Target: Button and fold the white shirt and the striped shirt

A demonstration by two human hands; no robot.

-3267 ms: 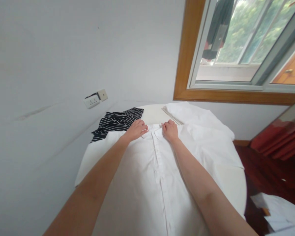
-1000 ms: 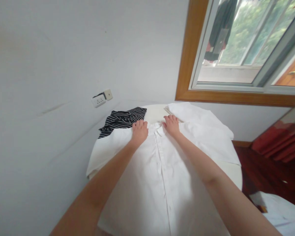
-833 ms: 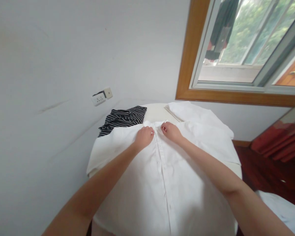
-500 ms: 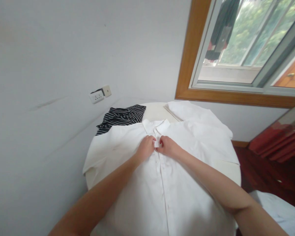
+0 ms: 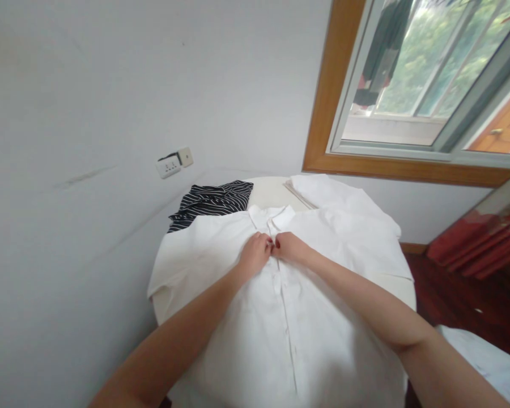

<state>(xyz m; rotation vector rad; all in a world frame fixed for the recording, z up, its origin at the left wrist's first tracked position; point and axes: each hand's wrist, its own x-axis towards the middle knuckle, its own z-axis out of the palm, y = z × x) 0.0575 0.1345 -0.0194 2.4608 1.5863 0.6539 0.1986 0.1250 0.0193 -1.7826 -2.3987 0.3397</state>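
White button-front cloth shirt (image 5: 255,328) flat on rounded white counter (image 5: 268,192), collar (image 5: 284,217) and long axis pointing away from you. Your left hand (image 5: 255,253), right hand (image 5: 289,247) together over shirt, fingertips pinching placket (image 5: 285,317) below collar.

Both forearms (image 5: 357,289) extend forward and converge; left hand (image 5: 255,253) and right hand (image 5: 290,248) nearly meet, fingers (image 5: 268,240) curled inward, pinching.

The head camera looks forward and down over the shirt (image 5: 259,323).
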